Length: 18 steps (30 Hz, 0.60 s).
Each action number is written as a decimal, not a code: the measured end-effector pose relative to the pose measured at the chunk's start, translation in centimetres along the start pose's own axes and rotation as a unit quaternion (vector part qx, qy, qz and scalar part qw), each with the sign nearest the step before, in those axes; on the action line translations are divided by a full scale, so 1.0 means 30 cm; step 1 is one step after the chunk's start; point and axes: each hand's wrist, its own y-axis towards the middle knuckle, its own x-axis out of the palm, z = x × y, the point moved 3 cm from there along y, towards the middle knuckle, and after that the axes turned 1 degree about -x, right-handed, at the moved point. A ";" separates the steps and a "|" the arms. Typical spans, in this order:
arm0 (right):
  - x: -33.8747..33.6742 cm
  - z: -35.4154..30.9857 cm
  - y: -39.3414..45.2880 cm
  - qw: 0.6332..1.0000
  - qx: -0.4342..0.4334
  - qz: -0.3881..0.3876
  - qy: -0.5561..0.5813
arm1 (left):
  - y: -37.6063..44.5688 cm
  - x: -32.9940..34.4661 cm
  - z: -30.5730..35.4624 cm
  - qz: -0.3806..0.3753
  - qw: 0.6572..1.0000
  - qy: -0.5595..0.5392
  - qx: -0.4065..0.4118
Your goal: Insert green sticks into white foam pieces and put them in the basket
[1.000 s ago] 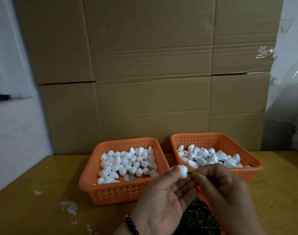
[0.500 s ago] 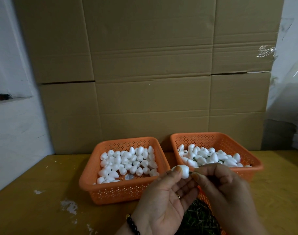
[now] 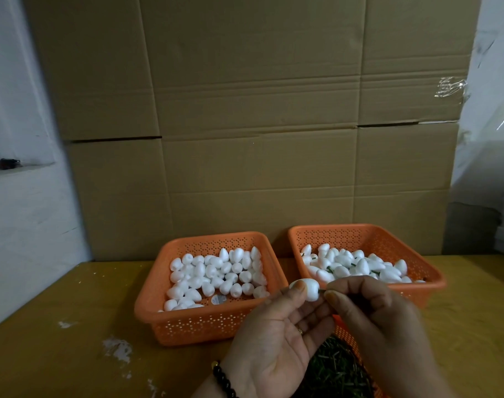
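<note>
My left hand (image 3: 276,337) pinches a white foam piece (image 3: 307,288) between thumb and fingertips, in front of the two baskets. My right hand (image 3: 374,320) pinches a thin green stick (image 3: 321,291) whose tip is in the foam's right end; only a short bit of it shows. The left orange basket (image 3: 205,320) holds several plain foam pieces. The right orange basket (image 3: 434,278) holds foam pieces with green sticks in them. A third orange basket (image 3: 345,337) under my hands holds loose green sticks (image 3: 337,369).
Tall cardboard boxes (image 3: 245,110) stand right behind the baskets. A white wall (image 3: 24,225) with a ledge is at the left. The yellow table (image 3: 58,297) has white chipped spots near its front left.
The hands have stayed nearly in place. The foam piece and stick are pressed slightly closer together, with a short bit of green stick showing between them.
</note>
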 end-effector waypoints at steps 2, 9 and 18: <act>0.000 -0.002 0.000 1.000 0.003 0.000 0.002 | 0.001 -0.004 0.001 0.000 1.000 0.000 0.000; 0.004 -0.004 -0.002 1.000 0.010 -0.001 0.000 | 0.000 -0.005 0.009 -0.015 1.000 -0.022 -0.008; 0.023 0.013 -0.013 0.997 0.057 -0.035 0.049 | -0.008 0.002 -0.015 -0.044 0.995 -0.027 -0.089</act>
